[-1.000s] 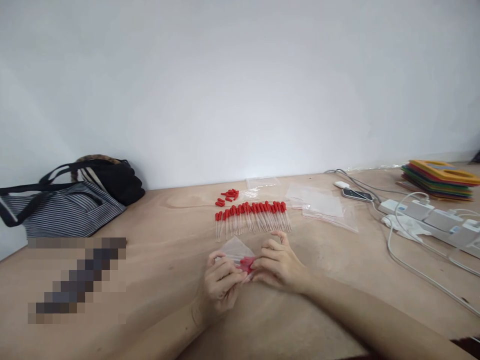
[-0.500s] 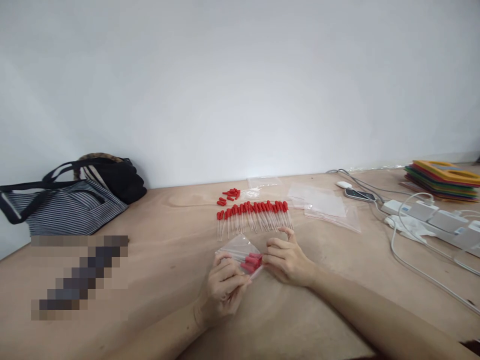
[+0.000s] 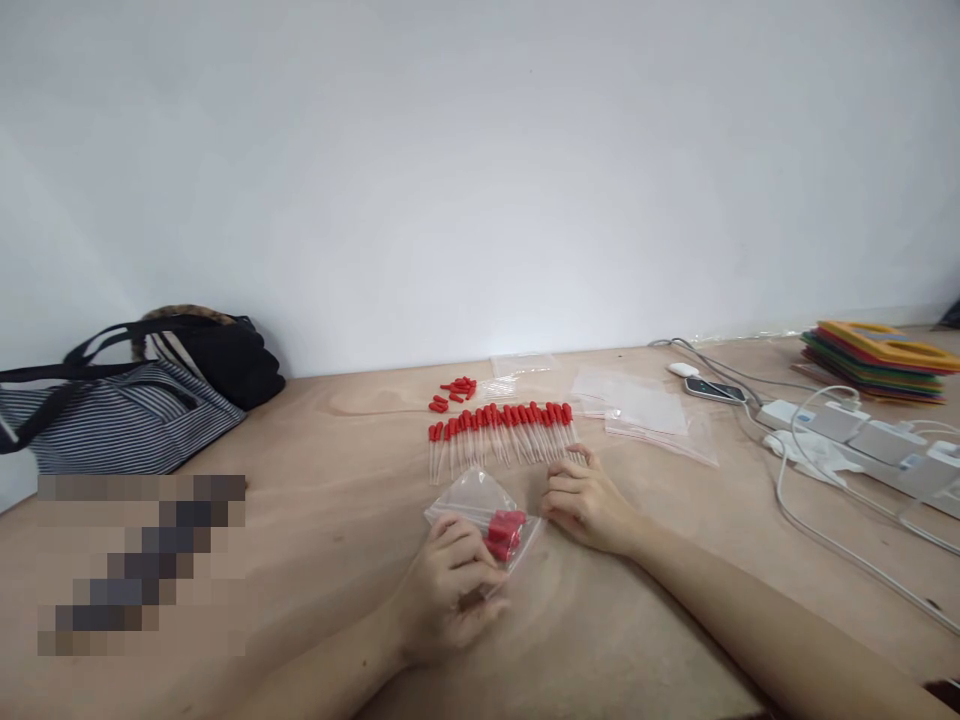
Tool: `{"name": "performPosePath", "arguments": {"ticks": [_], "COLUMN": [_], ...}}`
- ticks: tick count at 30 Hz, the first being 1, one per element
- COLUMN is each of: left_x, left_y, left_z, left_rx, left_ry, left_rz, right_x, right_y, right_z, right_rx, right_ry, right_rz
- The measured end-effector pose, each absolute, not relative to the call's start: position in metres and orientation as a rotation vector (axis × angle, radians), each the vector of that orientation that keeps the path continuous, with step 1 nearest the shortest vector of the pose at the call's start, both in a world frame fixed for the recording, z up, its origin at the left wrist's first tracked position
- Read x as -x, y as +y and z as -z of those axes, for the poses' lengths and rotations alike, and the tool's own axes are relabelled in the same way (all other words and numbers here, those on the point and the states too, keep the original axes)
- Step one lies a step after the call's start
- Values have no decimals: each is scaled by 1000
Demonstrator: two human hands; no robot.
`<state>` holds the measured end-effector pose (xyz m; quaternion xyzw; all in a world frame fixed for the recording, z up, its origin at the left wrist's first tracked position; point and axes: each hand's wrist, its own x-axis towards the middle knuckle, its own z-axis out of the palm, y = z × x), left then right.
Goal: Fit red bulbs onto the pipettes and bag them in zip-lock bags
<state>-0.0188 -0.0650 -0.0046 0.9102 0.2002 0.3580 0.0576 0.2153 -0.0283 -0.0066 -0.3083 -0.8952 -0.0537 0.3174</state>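
A clear zip bag (image 3: 472, 491) with several red rubber bulbs (image 3: 504, 533) inside lies on the table in front of me. My left hand (image 3: 451, 592) has its curled fingers over the bag's near left side, the thumb below its lower corner. Just off the bag's right corner rests my right hand (image 3: 585, 503), its fingers loosely bent and nothing visible in them. Beyond the bag is a row of droppers (image 3: 501, 432), clear thin tubes with red bulbs. Loose red bulbs (image 3: 456, 391) are scattered behind their left end.
Thin clear tubes (image 3: 499, 386) lie behind the row. Flat plastic bags (image 3: 649, 408) are to the right. Farther right are a dark device (image 3: 715, 390), white cables, a power strip (image 3: 892, 460) and stacked coloured frames (image 3: 874, 365). A striped bag (image 3: 142, 420) stands left.
The zip bag has come down flatter onto the table. My right hand has drawn away from its right corner, and my left thumb has spread from the fingers.
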Motion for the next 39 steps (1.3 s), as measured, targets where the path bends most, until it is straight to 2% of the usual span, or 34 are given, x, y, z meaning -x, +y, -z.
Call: {"name": "performPosePath", "arguments": {"ticks": [7,12,21,28,39], "left_x": [15,6,-5,-13,-11], "left_y": [-40,-32,-26,13,3], "left_z": [-34,-31,-33,-45,-27], "left_rx": [-2774,-2808,-2557,-2000,-1585], "left_ry": [740,879,1129,1068,1311], "left_rz": [-640,-405,-599,-402,-868], "right_x": [-219,-199,-186,-177,-185], "right_y": [-33,-45,-24,-2,-18], "right_z": [-9,-16,-4,-10,2], "right_rx": [1230,1527,1466,1433,1385], "right_ry": [-2339,-2194,-1953,-1914,-1950], "right_rz": [-280,-531,-916,-972,-1162]}}
